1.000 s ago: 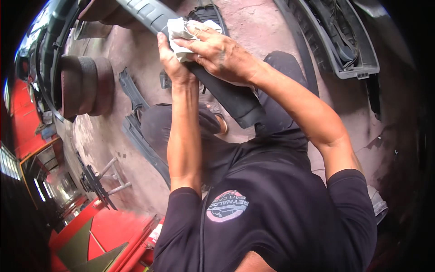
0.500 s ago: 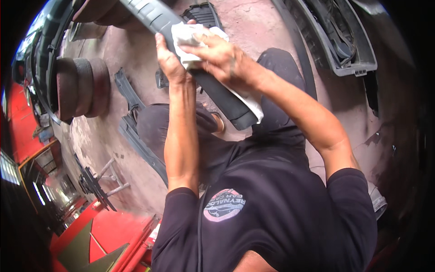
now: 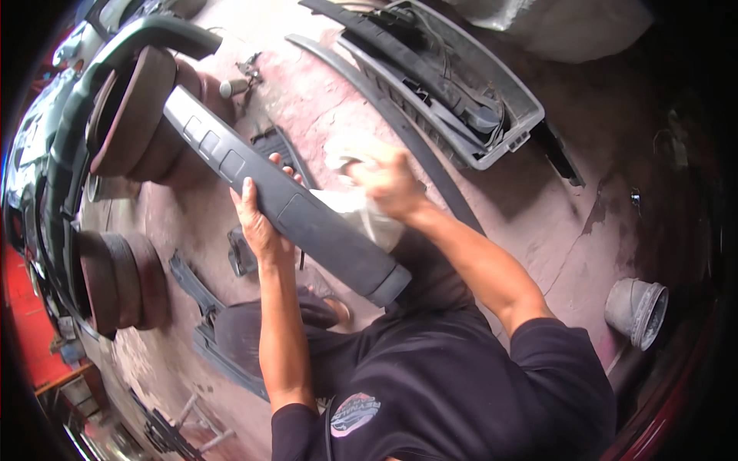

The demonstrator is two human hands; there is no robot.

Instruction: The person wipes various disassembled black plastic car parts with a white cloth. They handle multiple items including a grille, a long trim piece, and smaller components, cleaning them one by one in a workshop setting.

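A long dark grey plastic trim panel (image 3: 296, 211) with rectangular recesses slants across in front of me, its lower end by my lap. My left hand (image 3: 263, 227) grips it around the middle, thumb on one edge and fingertips showing past the other. To the right of the panel, apart from its face, my right hand (image 3: 390, 184) is closed on a white cloth (image 3: 375, 224). Motion smears that hand and the upper part of the cloth. The cloth's lower part hangs beside the panel's right edge, near my right leg.
At the upper right lies a grey plastic tray (image 3: 525, 115) filled with black parts, beside a long black strip (image 3: 400, 115). Stacked tyres (image 3: 115, 280) stand at left. More black plastic pieces (image 3: 196, 284) rest on the floor; a grey bucket (image 3: 626, 311) lies at right.
My right hand has come off the panel with the cloth, where it was pressed on its surface. The view has shifted, showing more floor ahead and the bucket at right.
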